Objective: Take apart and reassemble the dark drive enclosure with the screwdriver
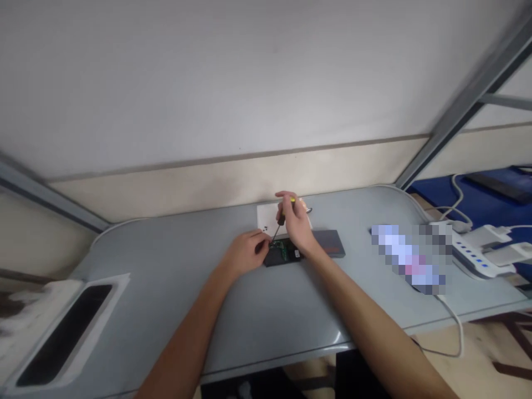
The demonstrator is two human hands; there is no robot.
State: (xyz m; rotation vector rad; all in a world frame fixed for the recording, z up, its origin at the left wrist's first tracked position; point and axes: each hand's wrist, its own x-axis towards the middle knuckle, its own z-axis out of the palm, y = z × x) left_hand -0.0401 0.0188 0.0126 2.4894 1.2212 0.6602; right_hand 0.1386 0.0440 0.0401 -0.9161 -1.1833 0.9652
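Observation:
My right hand (296, 221) is closed around the yellow and black handle of a screwdriver (281, 219). Its thin shaft slants down to the left, and the tip is at the upper left part of an opened black electronic device (275, 257) with a green circuit board (284, 249). Close to that tip, the fingers of my left hand (248, 252) are pinched together at the device's left end; what they hold is hidden. Behind the device lies a white sheet (266, 213) with several small dark pieces on it. A flat dark grey panel (330, 244) extends right of the device.
Right on the grey table (166, 260), a blurred-out phone-like object (407, 257) lies with a cable, near a white power strip (474, 258) with plugs. A long black pad (66, 335) rests on white material at left. Metal posts (444, 111) and a wall bound the table.

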